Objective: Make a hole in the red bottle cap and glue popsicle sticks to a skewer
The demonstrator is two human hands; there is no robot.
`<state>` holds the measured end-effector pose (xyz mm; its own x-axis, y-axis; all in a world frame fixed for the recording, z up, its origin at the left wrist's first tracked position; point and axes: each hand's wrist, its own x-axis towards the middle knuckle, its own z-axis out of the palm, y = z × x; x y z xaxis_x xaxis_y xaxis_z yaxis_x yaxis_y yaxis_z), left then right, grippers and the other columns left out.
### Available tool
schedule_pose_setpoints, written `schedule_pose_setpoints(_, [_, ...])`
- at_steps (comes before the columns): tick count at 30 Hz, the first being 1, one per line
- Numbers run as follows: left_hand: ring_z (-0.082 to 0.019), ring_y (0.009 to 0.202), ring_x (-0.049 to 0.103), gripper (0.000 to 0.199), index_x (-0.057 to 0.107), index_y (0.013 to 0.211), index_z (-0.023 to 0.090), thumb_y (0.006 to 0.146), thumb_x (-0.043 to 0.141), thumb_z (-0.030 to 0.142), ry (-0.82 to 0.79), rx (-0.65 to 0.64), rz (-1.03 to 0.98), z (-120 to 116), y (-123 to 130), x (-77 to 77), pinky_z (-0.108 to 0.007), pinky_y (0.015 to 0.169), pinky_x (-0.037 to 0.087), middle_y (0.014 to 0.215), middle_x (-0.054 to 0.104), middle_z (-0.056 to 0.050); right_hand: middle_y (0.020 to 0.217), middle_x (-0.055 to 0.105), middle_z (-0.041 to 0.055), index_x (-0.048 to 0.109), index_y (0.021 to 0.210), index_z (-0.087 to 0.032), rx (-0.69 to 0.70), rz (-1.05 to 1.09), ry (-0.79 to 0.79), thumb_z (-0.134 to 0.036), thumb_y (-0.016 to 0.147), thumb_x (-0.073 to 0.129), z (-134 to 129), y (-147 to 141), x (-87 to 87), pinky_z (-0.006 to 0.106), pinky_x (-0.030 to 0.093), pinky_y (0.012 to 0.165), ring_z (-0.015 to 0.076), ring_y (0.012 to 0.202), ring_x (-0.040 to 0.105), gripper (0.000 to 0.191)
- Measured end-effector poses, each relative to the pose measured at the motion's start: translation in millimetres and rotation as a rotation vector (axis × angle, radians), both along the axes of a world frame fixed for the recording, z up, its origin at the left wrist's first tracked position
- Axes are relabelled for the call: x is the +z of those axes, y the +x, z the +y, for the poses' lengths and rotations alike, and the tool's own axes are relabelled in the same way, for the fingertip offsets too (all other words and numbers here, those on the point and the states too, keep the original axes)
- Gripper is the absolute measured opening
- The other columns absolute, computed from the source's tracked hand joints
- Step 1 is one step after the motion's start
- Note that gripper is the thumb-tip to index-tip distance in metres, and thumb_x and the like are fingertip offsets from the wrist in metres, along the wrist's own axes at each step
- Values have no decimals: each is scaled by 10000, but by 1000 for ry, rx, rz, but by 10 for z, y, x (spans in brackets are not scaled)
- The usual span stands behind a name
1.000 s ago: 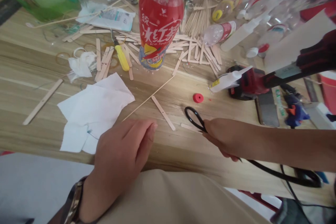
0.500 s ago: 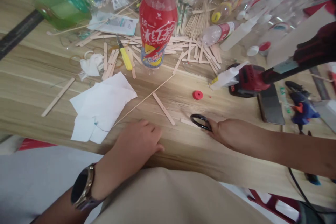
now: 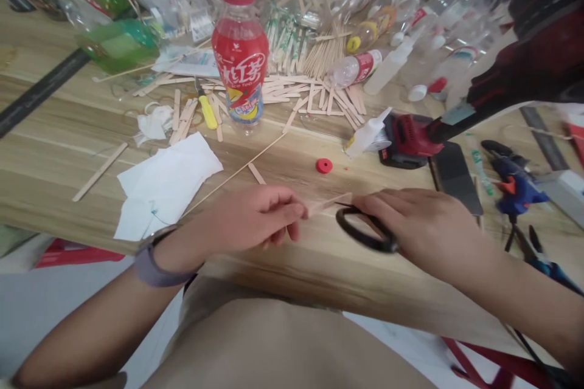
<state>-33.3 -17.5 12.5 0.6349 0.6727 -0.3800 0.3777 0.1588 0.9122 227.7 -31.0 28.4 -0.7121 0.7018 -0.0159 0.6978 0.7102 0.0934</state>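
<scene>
My left hand [image 3: 260, 216] pinches one end of a short wooden stick [image 3: 331, 202] above the table's front part. Around black-handled scissors [image 3: 365, 231] my right hand [image 3: 410, 219] is closed, near the stick's other end; the blades are mostly hidden and blurred. Behind my left hand, another wooden stick [image 3: 256, 174] shows in part. A red cap [image 3: 324, 165] with a small hole lies beyond the stick. The red-labelled bottle [image 3: 240, 67] stands upright farther back.
White paper [image 3: 168, 185] and a thin skewer lie at the left. A red and black power tool [image 3: 410, 137], phone [image 3: 454, 176] and blue glue gun [image 3: 515, 185] are at the right. Sticks and bottles crowd the back.
My left hand has moved right and now pinches a stick. My right hand has turned over the scissors and brought them beside the stick, off the table. The view has shifted slightly.
</scene>
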Motion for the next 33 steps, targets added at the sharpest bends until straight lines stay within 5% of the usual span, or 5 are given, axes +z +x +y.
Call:
schedule_pose_setpoints(5, [-114, 589, 633, 219, 576, 927, 187, 951, 405, 322, -413, 80, -268, 20, 94, 42, -236, 516, 513, 800, 691, -21, 896, 703, 78, 631, 1056, -167, 128, -3, 308, -44, 946, 357, 5, 20, -12, 327, 355, 657, 211, 795, 621, 319])
schedule_pose_setpoints(11, [-44, 408, 386, 363, 560, 707, 157, 925, 473, 433, -220, 167, -125, 73, 289, -18, -142, 384, 292, 502, 461, 66, 835, 704, 46, 625, 987, -166, 103, -3, 399, -56, 945, 422, 25, -117, -98, 311, 344, 627, 167, 717, 594, 234])
schedule_pose_setpoints(16, [-64, 463, 467, 354, 627, 785, 148, 919, 460, 428, -220, 255, -145, 140, 339, -58, -170, 430, 373, 653, 611, 15, 753, 692, 37, 618, 946, -136, 101, 137, 486, -85, 941, 484, 89, -174, -175, 307, 354, 584, 151, 660, 589, 144])
schedule_pose_setpoints(27, [-73, 516, 400, 307, 664, 794, 137, 888, 536, 400, -183, 312, -264, 223, 378, -224, -196, 489, 303, 563, 464, 54, 720, 674, 42, 612, 955, -121, -61, 272, 426, -121, 953, 468, 111, -257, -345, 313, 364, 583, 168, 637, 587, 144])
schedule_pose_setpoints(33, [-90, 574, 455, 317, 727, 1006, 146, 906, 514, 358, 69, 311, -168, 177, 387, -245, -208, 544, 359, 617, 524, 43, 577, 635, -4, 601, 785, -159, -317, 609, 129, -190, 959, 454, 46, -383, -390, 248, 375, 456, 123, 467, 572, 230])
